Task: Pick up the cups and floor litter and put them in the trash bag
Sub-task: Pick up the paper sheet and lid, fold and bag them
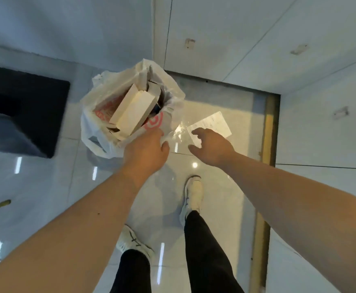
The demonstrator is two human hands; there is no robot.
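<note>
Left hand: your left hand (pixel 146 148) is right at the near rim of the white plastic trash bag with red print (pixel 101 132). The fingers (pixel 159 134) curl over that rim and are partly tucked out of sight, so honestly can't tell if they've pinched the plastic or are just resting on it.

Right hand: your right hand (pixel 212 145) hangs over the floor with the fingers (pixel 196 132) spread loose and the thumb out to the side, nothing held.

Paper: a flat white printed paper slip (pixel 212 123) lies on the floor just past your right fingertips, its near end under them. Touching or a hair above, can't say.

Clear wrap: a crumpled bit of clear plastic film (pixel 179 132) sits on the floor between your two sets of fingers, right beside the bag's wall.

Bag: it stands upright and open beyond your left fingers, stuffed with pale cardboard boxes (pixel 133 112) that poke up out of its mouth.

Floor: glossy pale tiled floor (pixel 67 187), lots of light glare on it.

Off to the side: a dark black mat (pixel 24 106) well left of your left fingers, apart from the bag.

Feet: your white sneakers (pixel 193 192) and black trouser legs (pixel 206 250) are below your hands, one foot ahead of the other.
</note>
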